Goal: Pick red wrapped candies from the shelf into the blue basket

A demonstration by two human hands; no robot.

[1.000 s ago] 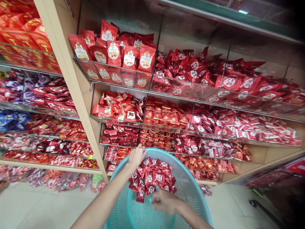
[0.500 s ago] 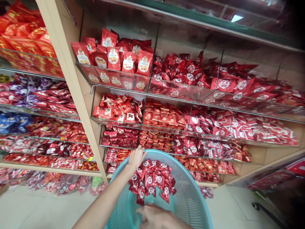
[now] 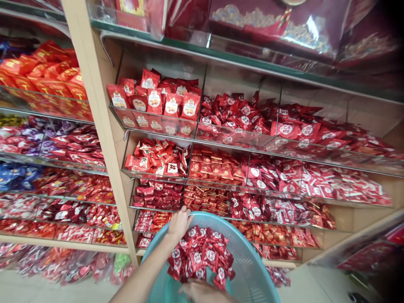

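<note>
My left hand (image 3: 179, 224) has its fingers hooked over the far left rim of a turquoise plastic basket (image 3: 252, 263) with perforated walls. Inside it lies a heap of small red candy packets (image 3: 202, 253) with white round labels and Chinese characters. At the bottom of the view, my right hand (image 3: 202, 290) is low inside the basket, at the near edge of the heap. Motion blur and the frame edge obscure its fingers, so whether they hold a packet cannot be made out.
Ahead stands a wooden shelf unit with clear-fronted bins of red snack packets (image 3: 154, 101) and candies. A wooden upright (image 3: 101, 126) separates it from more bins on the left. A glass shelf edge (image 3: 227, 54) juts out above. Bagged sweets (image 3: 72, 263) lie along the floor below.
The view has tilted upward, so the shelves and basket sit lower in the picture. My right hand has moved closer to the packets. My left hand stays on the rim.
</note>
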